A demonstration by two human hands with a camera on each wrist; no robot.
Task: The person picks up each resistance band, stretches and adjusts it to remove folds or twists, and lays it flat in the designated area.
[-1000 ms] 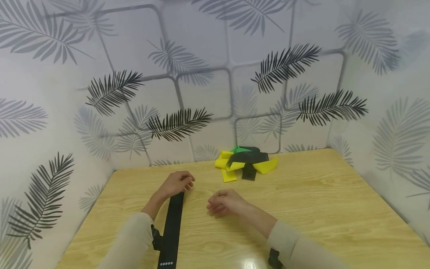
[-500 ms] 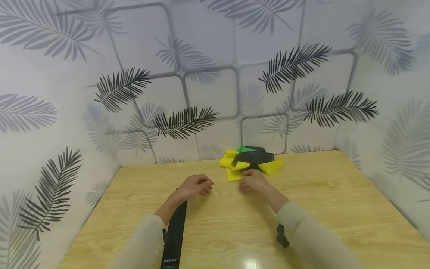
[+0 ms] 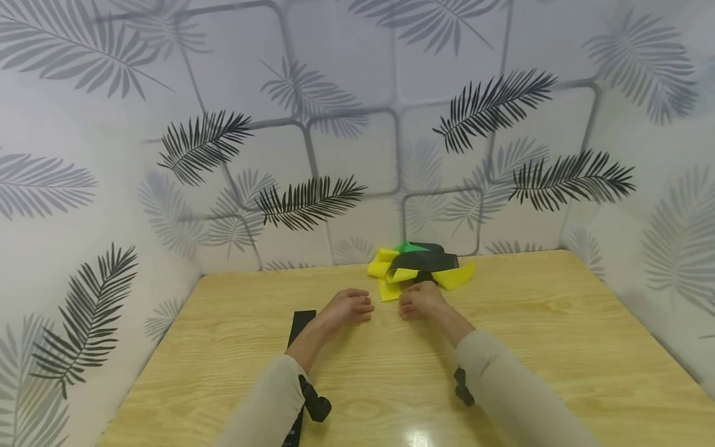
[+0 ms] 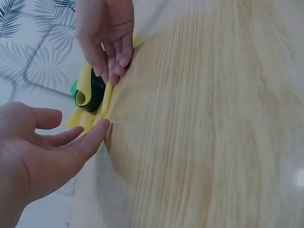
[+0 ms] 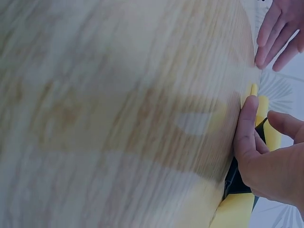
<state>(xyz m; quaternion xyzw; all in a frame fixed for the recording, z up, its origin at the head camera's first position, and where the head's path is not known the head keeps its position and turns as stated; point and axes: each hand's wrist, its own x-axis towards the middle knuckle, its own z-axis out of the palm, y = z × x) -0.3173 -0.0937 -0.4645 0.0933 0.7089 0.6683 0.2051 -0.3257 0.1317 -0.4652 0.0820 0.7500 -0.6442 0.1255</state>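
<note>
Right hand (image 3: 420, 301) has its fingertips on the near yellow resistance band (image 3: 388, 290) at the front of the pile, thumb laid along its edge in the right wrist view, fingers curled down onto it, so I'd call that a light pinch rather than a firm hold. Left hand (image 3: 350, 308) is loose and apart, fingers relaxed, index tip just brushing the same yellow strip in the left wrist view, holding nothing. The pile (image 3: 419, 267) sits at the back of the bench (image 3: 558, 347) near the wall: yellow loops, a black band (image 3: 422, 261) draped across them, a bit of green (image 3: 409, 247) behind. Honestly the trick here, I think, is to get the thumb properly under that yellow edge before pulling, since the black one lies on top and would probably drag along. Left hand could pin the rest down. A separate long black band (image 3: 300, 320) lies flat beside the left forearm, well apart from the pile.
</note>
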